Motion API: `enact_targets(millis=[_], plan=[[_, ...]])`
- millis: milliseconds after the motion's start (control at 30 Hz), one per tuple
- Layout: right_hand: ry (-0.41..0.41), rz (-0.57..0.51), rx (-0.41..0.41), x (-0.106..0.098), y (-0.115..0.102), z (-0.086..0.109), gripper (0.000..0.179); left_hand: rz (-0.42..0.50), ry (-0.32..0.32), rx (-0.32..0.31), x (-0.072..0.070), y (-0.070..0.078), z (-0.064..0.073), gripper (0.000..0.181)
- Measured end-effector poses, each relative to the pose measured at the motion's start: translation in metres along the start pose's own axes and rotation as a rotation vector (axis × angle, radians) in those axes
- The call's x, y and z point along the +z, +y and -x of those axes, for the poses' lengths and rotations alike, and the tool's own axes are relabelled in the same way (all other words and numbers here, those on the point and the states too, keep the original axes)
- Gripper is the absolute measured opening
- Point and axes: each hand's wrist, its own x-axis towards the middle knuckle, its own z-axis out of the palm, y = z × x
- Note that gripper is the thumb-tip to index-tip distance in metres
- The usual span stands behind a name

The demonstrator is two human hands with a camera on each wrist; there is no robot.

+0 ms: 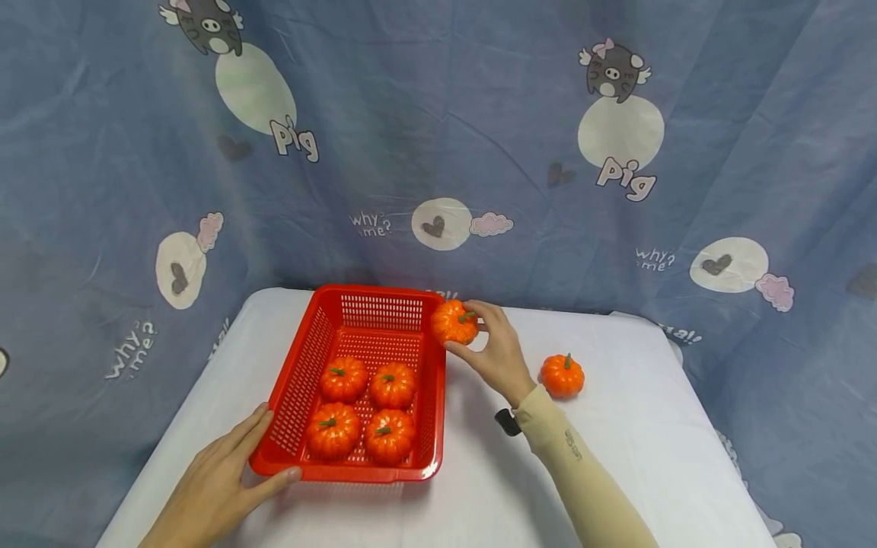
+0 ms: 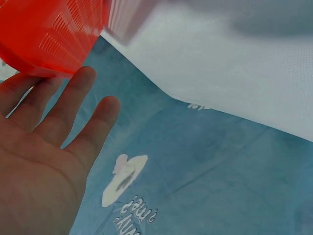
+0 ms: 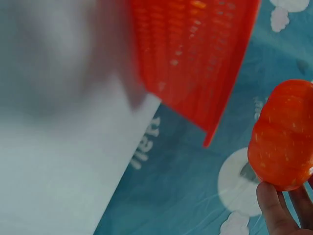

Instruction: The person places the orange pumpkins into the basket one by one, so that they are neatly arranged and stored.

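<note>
A small orange pumpkin (image 1: 454, 323) with a green stem is pinched between the thumb and fingers of my right hand (image 1: 496, 352), level with the right rim of a red plastic basket (image 1: 438, 396). In the right wrist view the same pumpkin (image 3: 283, 134) sits at the fingertips, beside the basket wall (image 3: 190, 63). Several more pumpkins (image 1: 333, 431) rest inside the basket, toward its near half. My left hand (image 1: 219, 472) lies along the basket's near left corner, fingers extended against the outside and thumb at the front rim. The left wrist view shows its straight fingers (image 2: 73, 100) touching the basket edge.
One more pumpkin (image 1: 562, 376) sits on the white tabletop (image 1: 637, 441), right of my right forearm. A small black object (image 1: 508, 422) shows beside the right wrist. Behind the table hangs a blue curtain (image 1: 438, 137) printed with pigs and lettering.
</note>
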Motion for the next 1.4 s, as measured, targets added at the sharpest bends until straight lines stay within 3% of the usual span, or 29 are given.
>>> enact_targets(millis=[767, 1100, 1400], plan=[[-0.185, 0.015, -0.013, 0.064, -0.060, -0.050, 0.070, -0.004, -0.013, -0.021, 0.001, -0.002, 0.001, 0.114], [-0.315, 0.057, 0.051, 0.092, -0.060, -0.067, 0.069, -0.004, 0.030, -0.002, 0.002, -0.003, 0.001, 0.110], [-0.444, 0.150, 0.103, 0.125, -0.049, -0.078, 0.070, -0.008, 0.000, -0.033, 0.003, -0.002, 0.001, 0.115]])
